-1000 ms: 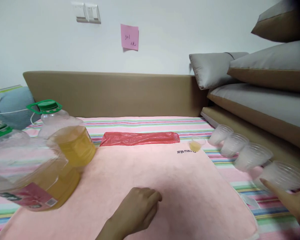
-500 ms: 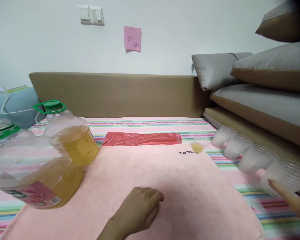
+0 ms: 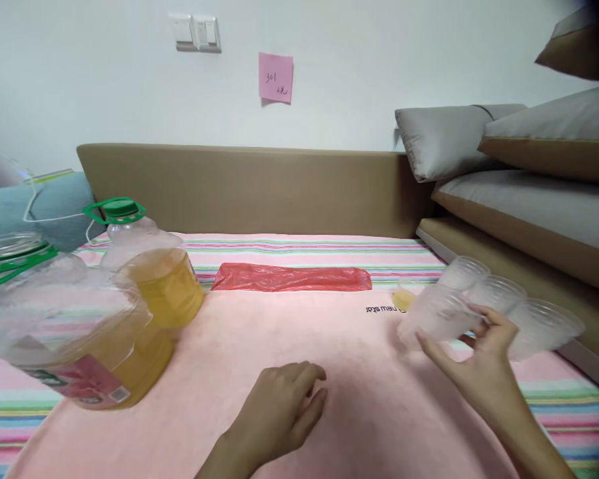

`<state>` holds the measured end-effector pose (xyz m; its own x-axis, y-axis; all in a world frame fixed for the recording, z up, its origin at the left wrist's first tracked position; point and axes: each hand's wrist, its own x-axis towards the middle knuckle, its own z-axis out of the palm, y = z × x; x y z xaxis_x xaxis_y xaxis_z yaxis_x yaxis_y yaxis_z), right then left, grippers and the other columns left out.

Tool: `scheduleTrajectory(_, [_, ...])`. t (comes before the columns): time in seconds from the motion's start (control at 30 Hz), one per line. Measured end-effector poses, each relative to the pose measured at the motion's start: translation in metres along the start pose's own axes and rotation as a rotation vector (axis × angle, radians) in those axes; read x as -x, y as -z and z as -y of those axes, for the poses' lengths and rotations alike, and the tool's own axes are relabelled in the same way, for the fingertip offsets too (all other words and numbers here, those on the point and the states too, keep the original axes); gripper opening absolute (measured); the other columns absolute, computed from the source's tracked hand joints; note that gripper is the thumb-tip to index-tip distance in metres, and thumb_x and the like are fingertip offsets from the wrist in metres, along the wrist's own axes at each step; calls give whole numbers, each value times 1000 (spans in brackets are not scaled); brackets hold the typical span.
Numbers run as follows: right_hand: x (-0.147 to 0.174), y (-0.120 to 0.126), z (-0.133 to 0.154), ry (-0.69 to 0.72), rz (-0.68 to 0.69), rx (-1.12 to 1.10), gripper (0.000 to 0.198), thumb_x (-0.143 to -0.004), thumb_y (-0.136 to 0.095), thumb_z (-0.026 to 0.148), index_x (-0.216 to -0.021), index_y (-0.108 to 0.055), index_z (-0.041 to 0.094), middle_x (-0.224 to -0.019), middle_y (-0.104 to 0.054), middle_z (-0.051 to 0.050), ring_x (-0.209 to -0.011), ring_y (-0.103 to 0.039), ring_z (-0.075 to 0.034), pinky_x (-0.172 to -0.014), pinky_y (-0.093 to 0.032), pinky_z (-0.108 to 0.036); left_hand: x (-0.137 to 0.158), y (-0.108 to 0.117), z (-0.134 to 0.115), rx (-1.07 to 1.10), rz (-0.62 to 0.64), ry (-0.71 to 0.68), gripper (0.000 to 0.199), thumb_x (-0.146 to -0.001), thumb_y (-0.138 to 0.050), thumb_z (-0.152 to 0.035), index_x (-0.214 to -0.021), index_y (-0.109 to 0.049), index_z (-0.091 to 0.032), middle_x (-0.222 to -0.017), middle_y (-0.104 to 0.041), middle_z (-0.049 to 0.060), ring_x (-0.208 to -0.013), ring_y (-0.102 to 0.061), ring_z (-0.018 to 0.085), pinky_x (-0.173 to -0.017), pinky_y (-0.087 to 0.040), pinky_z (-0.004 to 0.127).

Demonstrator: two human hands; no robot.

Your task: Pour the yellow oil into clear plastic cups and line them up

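Though part-hidden, yellowish cup (image 3: 402, 300) behind stack (image 3: 435, 315)

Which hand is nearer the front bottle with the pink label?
Left. The left hand is over the pink mat, right of the front bottle and apart from it. The right hand is much farther right, fingers around clear plastic cups.

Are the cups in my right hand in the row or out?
Out: your right hand holds the clear cups left of the row, over the pink cloth.
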<state>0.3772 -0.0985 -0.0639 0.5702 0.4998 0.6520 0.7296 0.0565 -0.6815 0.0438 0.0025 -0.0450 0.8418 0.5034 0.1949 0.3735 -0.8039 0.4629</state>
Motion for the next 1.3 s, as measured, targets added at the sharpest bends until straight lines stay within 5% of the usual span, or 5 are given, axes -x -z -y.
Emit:
scheduleTrajectory(0.1, [13,-31,33,44,103,-150,88,-82,-87,55,-146,-32,27,-146,-42,-20,-123,-59,-37,-100,-55,-56,-2,4,-4,93,-58,179,32,-105,-50,-44,-129,-56,-25,-111,-72,5,-86,-70,24,-77,-52,40])
scheduleTrajectory(0.23, [37,-57,60,-63,244,-305,84,-88,-84,50,-149,-30,28,-147,-46,-19,-126,-59,-35,-104,-52,-55,-6,4,-4,346,-140,383,47,-95,-66,-46,-134,-55,-24,-123,-63,9,-100,-63,27,-89,-50,45])
scheduleTrajectory(0.47, [63,-65,71,-195,502,-445,86,-94,-81,51,-156,-25,30,-143,-54,-16,-129,-59,-33,-110,-51,-53,-8,2,-5,643,-260,348,56,-86,-79,-46,-132,-55,-26,-130,-60,7,-115,-57,26,-103,-44,46])
scheduleTrajectory(0.9, [70,-69,79,-239,603,-597,92,-90,-89,47,-156,-27,32,-143,-57,-12,-126,-61,-30,-108,-52,-45,-10,-3,-1,869,-258,325,80,-79,-92,-49,-140,-44,-30,-145,-57,9,-137,-54,29,-119,-38,50])
scheduleTrajectory(1.3, [69,-63,100,-302,657,-616,88,-89,-86,39,-156,-30,30,-150,-52,-12,-132,-57,-28,-111,-48,-44,-8,-7,2,966,-267,278,91,-78,-94,-45,-144,-32,-34,-142,-57,9,-129,-57,28,-114,-42,51])
